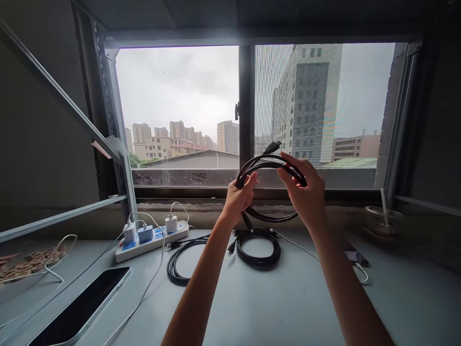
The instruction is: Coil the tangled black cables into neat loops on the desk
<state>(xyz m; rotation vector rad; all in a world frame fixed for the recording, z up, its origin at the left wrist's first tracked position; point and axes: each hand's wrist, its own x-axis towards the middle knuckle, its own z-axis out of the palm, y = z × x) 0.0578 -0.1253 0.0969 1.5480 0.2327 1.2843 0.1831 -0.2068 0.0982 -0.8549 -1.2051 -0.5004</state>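
Note:
A coiled black cable [273, 219] is held up above the table in front of the window. My left hand [240, 194] is closed round the left side of the loops, thumb on top. At the upper right of the coil, my right hand [306, 185] has its fingers and thumb round the strands. One plug [272, 147], which looks like an HDMI connector, sticks up over the top of the loops. The other plug [247, 221] hangs below my left hand. Beneath them, a second coiled black cable [257, 262] lies on the table.
Another black cable coil [173, 269] lies partly behind my left forearm. A white power strip [151, 242] with several chargers stands at the back left. A phone [81, 307] lies front left, another phone [356, 254] at right. A plastic cup [383, 221] with a straw stands back right.

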